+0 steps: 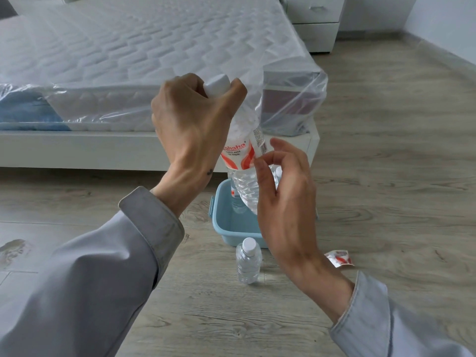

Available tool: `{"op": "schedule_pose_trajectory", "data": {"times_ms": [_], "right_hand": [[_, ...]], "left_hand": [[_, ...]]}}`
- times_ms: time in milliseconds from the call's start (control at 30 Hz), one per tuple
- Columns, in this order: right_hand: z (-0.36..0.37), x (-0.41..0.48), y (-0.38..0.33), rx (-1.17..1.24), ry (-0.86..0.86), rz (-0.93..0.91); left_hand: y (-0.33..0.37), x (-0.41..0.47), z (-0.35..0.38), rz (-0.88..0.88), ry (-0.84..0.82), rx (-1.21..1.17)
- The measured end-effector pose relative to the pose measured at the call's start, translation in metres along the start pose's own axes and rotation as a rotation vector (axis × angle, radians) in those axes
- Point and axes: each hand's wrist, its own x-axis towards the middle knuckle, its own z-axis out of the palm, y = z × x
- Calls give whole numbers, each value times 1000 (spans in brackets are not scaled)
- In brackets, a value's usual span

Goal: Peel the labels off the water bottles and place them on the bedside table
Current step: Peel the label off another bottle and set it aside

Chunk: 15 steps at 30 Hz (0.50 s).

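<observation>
My left hand (190, 119) grips a clear water bottle (246, 186) by its neck, just under the white cap, and holds it upright in the air. The white and red label (237, 155) wraps the bottle's middle. The thumb and forefinger of my right hand (283, 191) pinch the label's loose edge at the barcode side. A bare, label-free bottle (247, 261) with a white cap stands on the floor below. A peeled label (339, 258) lies crumpled on the floor to the right.
A light blue plastic tub (231, 228) on the wooden floor holds more bottles, partly hidden behind my hands. A plastic-wrapped mattress (144, 55) on a white bed frame fills the back. A white bedside table (315, 21) with drawers stands at the far right.
</observation>
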Motion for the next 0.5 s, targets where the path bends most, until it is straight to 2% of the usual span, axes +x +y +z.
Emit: {"op": "schedule_pose_trajectory", "data": {"times_ms": [200,333,500], "right_hand": [[7,-14,3,-9,37,-147],[6,-10,6,151,38,-7],[8,-3,13,169,24,113]], "left_hand": [[-7,-1,4,7,15,115],[-10,-1,2,31,17,168],[-12,0,2,19,2,149]]}}
